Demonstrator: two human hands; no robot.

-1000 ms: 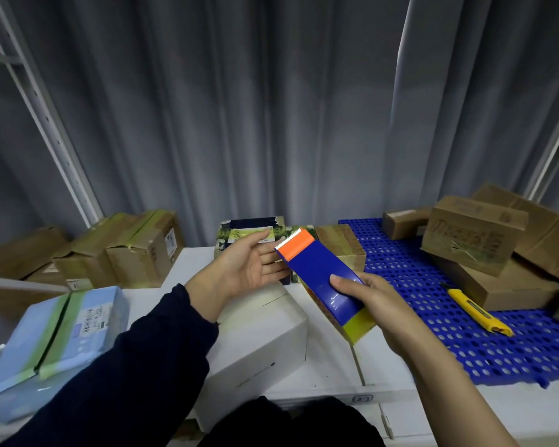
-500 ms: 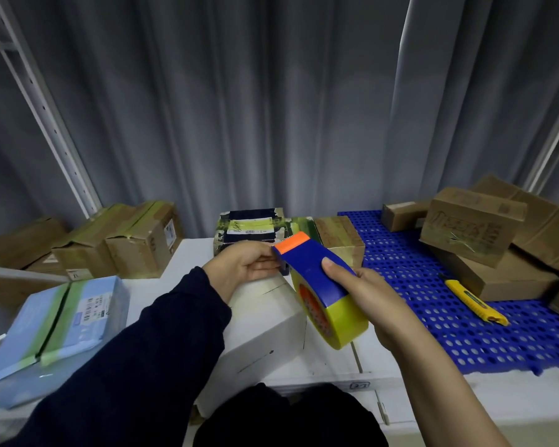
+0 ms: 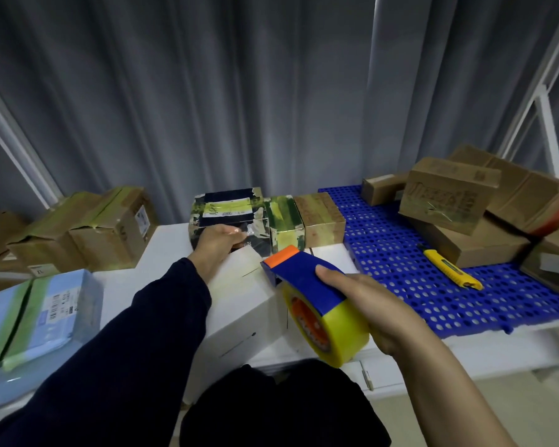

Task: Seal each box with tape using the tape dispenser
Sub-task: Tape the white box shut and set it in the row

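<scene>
Head view showed us starting 1 seal: our left hand point(image 3: 218, 241) curled over the far edge of the white box point(image 3: 239, 304) on the worktop point(image 3: 168, 240), our right hand point(image 3: 378, 304) gripped the tape dispenser point(image 3: 307, 282) by the box's right edge, which, we judged, next had to be pressed down and drawn across its top.

The tape dispenser point(image 3: 304, 280) is blue with an orange tip; its tape roll point(image 3: 339, 333) is yellow around an orange core. The white box point(image 3: 239, 308) is plain; the black box point(image 3: 228, 209) is patched with yellow-green tape. The mat point(image 3: 417, 285) is blue, dotted with holes; knife point(image 3: 449, 269) yellow, cartons point(image 3: 446, 195) brown, curtain point(image 3: 207, 91) grey, sleeve point(image 3: 126, 350) navy
</scene>
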